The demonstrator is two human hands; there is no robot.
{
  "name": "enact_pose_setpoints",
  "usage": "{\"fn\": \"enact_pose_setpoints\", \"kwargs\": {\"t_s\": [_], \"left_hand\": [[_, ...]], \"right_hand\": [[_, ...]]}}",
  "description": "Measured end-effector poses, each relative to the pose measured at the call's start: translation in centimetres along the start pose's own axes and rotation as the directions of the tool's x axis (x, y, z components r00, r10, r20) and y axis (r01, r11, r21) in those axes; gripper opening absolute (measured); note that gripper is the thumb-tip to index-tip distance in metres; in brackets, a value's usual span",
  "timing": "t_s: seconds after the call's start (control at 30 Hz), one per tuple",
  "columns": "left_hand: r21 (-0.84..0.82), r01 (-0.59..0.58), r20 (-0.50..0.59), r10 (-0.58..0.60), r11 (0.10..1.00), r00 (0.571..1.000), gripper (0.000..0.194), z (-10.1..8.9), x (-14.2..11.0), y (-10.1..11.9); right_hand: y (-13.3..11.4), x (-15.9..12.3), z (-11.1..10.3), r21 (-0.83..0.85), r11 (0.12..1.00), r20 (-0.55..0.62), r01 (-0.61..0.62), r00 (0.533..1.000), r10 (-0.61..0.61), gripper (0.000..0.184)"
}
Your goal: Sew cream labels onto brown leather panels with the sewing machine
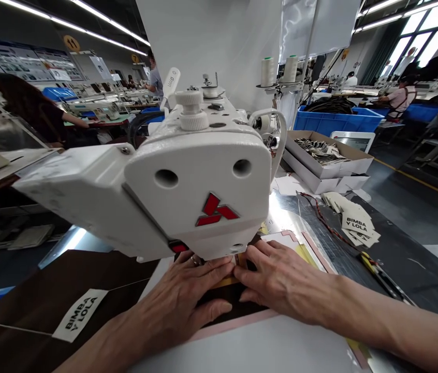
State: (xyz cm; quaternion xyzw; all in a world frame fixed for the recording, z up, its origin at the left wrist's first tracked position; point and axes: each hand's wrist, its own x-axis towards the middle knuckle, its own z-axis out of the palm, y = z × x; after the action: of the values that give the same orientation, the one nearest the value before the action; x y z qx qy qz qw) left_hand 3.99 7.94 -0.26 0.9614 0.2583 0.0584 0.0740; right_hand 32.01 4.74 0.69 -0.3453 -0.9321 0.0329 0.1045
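Observation:
A white sewing machine head [199, 191] with a red three-diamond badge fills the middle of the view. Just below it, my left hand [180, 290] lies flat on dark brown fabric, thumb spread and fingertips close to the needle area. From the other side my right hand [277, 269] rests with bent fingers, its fingertips pressing down beside the left ones; no object shows in its grasp. The machine head hides the needle and some fingers. A white template sheet [265, 336] with pink edging surrounds the work. On the left, brown fabric [28, 274] carries a white printed label [80, 315].
Right of the machine, a stack of printed labels [354, 220] and a yellow-black cutter [382, 274] lie on the dark table [409, 254]. Behind them stand a cardboard box [327, 168] of labels and a blue crate [337, 122]. Thread cones [267, 72] stand farther back. Other people sit at machines.

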Motion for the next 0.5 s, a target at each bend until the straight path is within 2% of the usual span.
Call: {"fn": "enact_pose_setpoints", "kwargs": {"t_s": [0.13, 0.3, 0.4, 0.5], "left_hand": [[0.013, 0.003, -0.039, -0.002, 1.0, 0.999, 0.062, 0.1, -0.3, -0.1], [0.057, -0.009, -0.008, 0.01, 0.998, 1.0, 0.064, 0.3, -0.4, -0.3], [0.094, -0.024, -0.009, 0.025, 0.995, 1.0, 0.059, 0.1, -0.3, -0.3], [0.129, -0.035, -0.022, 0.038, 0.991, 0.999, 0.051, -0.1, -0.1, -0.3]], "right_hand": [[-0.1, 0.1, 0.1, -0.012, 1.0, -0.019, -0.001, 1.0, 0.001, 0.029], [-0.2, -0.1, -0.1, -0.013, 1.0, -0.009, -0.004, 1.0, 0.004, 0.033], [-0.1, -1.5, -1.0, 0.003, 1.0, -0.003, -0.022, 1.0, 0.022, 0.035], [0.2, -4.2, -1.9, 0.035, 0.998, -0.085, -0.047, 0.995, 0.05, 0.032]]}}
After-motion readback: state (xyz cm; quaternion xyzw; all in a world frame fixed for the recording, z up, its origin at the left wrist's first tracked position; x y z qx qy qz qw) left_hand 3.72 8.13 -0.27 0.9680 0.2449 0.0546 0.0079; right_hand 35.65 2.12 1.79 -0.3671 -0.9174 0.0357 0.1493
